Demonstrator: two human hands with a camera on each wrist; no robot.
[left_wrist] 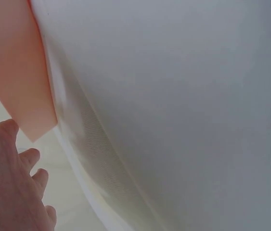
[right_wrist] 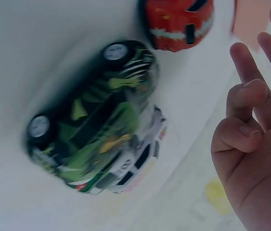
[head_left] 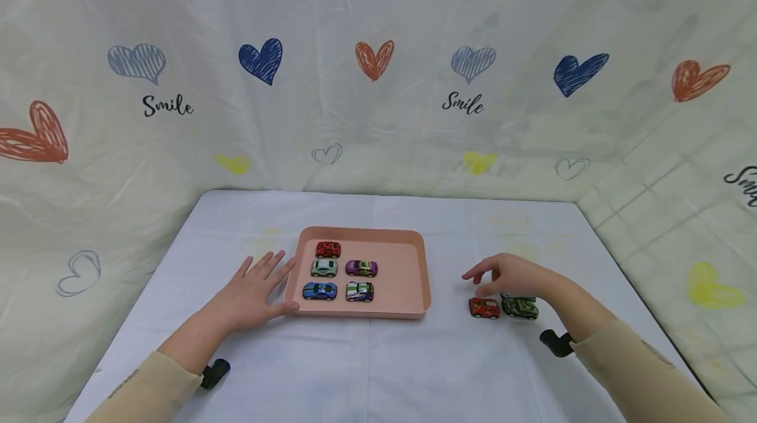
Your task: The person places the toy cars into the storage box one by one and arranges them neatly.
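Two hands are over the desk [head_left: 378, 370], one on each side of a pink tray [head_left: 408, 265]. The left hand [head_left: 251, 295] lies flat on the white cloth with its fingers [head_left: 269, 264] straight and spread; it holds nothing, and its thumb rests against the tray's near left corner. In the left wrist view that corner shows just beside the fingertips.

The right hand [head_left: 511, 275] hovers well to the right of the tray, above a small group of toy cars. Its fingers [right_wrist: 243, 103] are loosely bent and apart, and they grip nothing. In the right wrist view there is a clear gap between the fingertips and the cars. Nearest to the fingertips is the red car [head_left: 484, 307], with the green car [head_left: 520, 308] just beside it on its right. A white car [right_wrist: 140, 154] sits tight against the green one, mostly hidden behind it.

Five cars stand inside the tray: a red and black car [head_left: 328, 249] at the back, a pale green car [head_left: 324, 268] and a purple car [head_left: 361, 268] in the middle row, and a blue car [head_left: 320, 291] and a white striped car [head_left: 359, 291] in front.
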